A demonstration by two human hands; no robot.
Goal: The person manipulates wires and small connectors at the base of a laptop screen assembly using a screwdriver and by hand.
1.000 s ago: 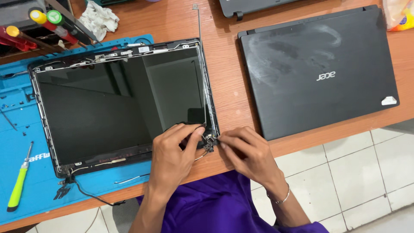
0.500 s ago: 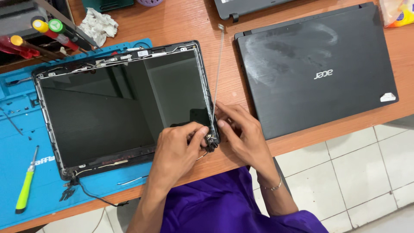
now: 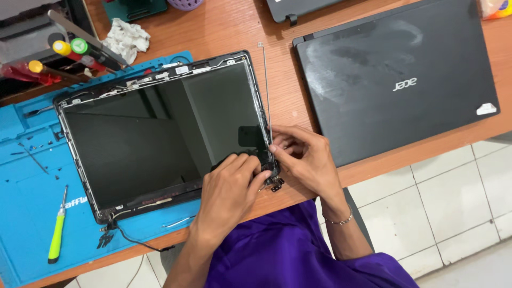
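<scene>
A bare laptop screen panel (image 3: 160,133) lies in its dark back cover on a blue work mat (image 3: 26,213). My left hand (image 3: 232,186) rests on the panel's near right corner, fingers curled over the hinge (image 3: 276,184). My right hand (image 3: 306,157) is just beside it, fingertips pinching the lower end of a thin metal side rail (image 3: 266,90) that runs along the panel's right edge. A black cable (image 3: 136,241) trails from the near left corner.
A closed black laptop (image 3: 397,80) lies to the right on the wooden table (image 3: 224,26). A green-handled screwdriver (image 3: 56,234) lies on the mat at left. More screwdrivers (image 3: 69,50) and a crumpled cloth (image 3: 125,40) sit at the back left. Tiled floor shows below the table edge.
My right hand has moved closer to the left one and up onto the rail's lower end. The left hand stays on the corner. The view has shifted slightly.
</scene>
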